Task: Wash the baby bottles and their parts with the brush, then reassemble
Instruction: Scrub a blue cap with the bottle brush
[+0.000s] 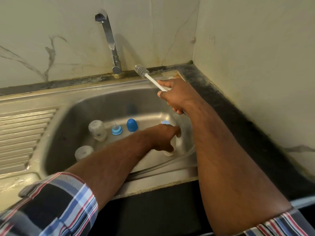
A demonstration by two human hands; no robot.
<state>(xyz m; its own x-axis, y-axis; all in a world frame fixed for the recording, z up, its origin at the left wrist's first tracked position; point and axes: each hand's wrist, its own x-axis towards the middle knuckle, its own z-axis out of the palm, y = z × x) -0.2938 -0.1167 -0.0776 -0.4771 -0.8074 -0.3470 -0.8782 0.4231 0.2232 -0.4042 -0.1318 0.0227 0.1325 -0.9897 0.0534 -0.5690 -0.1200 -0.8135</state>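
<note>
— What did the right hand (177,95) hold?
— It gripped the bottle brush (150,77) by its white handle, bristles aimed at the faucet (109,40).
— And the left hand (166,138)?
— Down in the sink (71,106), fingers curled round a clear baby bottle (168,152) (mostly hidden). A blue cap (132,125), a blue nipple ring (117,129) and two more bottles (98,129) stood to its left.

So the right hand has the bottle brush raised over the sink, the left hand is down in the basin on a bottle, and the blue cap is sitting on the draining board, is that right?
Not quite. The head view shows the blue cap standing inside the sink basin, not on the draining board. The rest holds: the right hand holds the bottle brush raised, and the left hand is down on a bottle.
</note>
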